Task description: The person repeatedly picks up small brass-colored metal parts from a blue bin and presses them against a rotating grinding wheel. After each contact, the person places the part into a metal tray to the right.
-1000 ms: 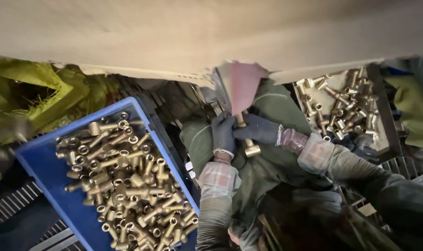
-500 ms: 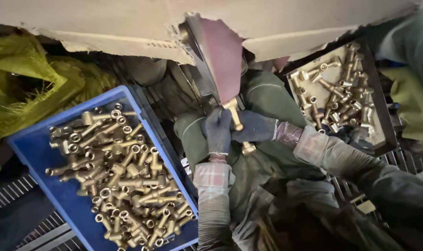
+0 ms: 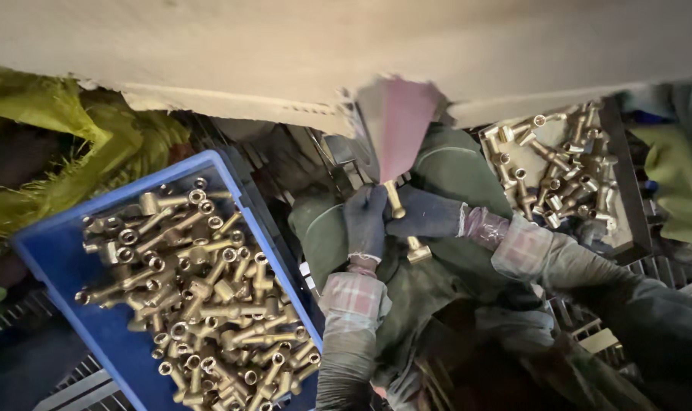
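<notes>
Dim, warm light; brass parts left of the left hand point(image 3: 365, 221) glint faintly. Below both hands shadows swallow detail; edges seem slightly stretched.

My left hand point(image 3: 366, 221) and right hand point(image 3: 426, 215), both gloved, grip one brass fitting point(image 3: 404, 221) between them, its upper end against the reddish wheel point(image 3: 398, 125). A blue bin point(image 3: 53, 262) heaped with brass fittings lies to my left. A dark tray point(image 3: 628, 190) of more fittings lies to my right.

blue crate point(image 3: 53, 259) cropped below, brass fitting point(image 3: 404, 221) half-hidden
</notes>
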